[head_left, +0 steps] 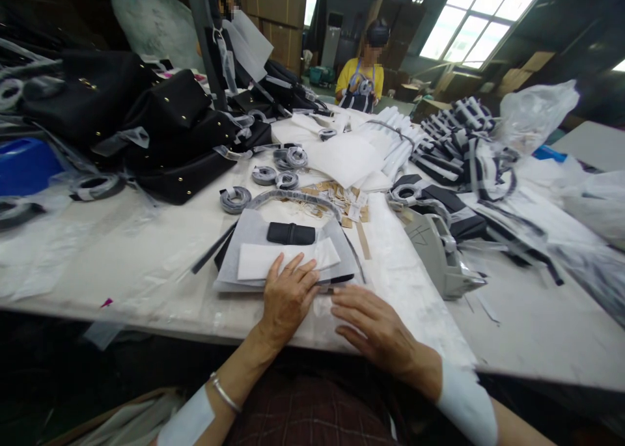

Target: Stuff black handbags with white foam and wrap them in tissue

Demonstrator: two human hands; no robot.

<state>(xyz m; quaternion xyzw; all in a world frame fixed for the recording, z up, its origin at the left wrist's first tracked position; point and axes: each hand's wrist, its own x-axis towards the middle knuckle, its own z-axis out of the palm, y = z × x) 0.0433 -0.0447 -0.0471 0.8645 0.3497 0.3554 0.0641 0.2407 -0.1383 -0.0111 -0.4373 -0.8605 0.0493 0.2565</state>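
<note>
In front of me on the table lies a handbag under a white sheet [251, 234], its wrapped handle [303, 195] arching away from me. On the sheet sits a folded white foam strip [256, 262], with a small black strap piece [291, 234] just beyond it. My left hand [289, 296] lies flat on the strip's near edge, fingers stretched out. My right hand [374, 325] hovers at the bag's near right corner, fingers extended and slightly apart, with nothing visible in it. Most of the bag is hidden beneath the sheet; a dark edge shows at the sides.
Black bags [170, 140] are piled at the left. Coiled wrapped straps [235, 199] and tags [349, 202] lie beyond the bag. A grey tape dispenser [434, 257] stands at the right, near more wrapped straps [483, 166]. A person in yellow [359, 81] works across the table.
</note>
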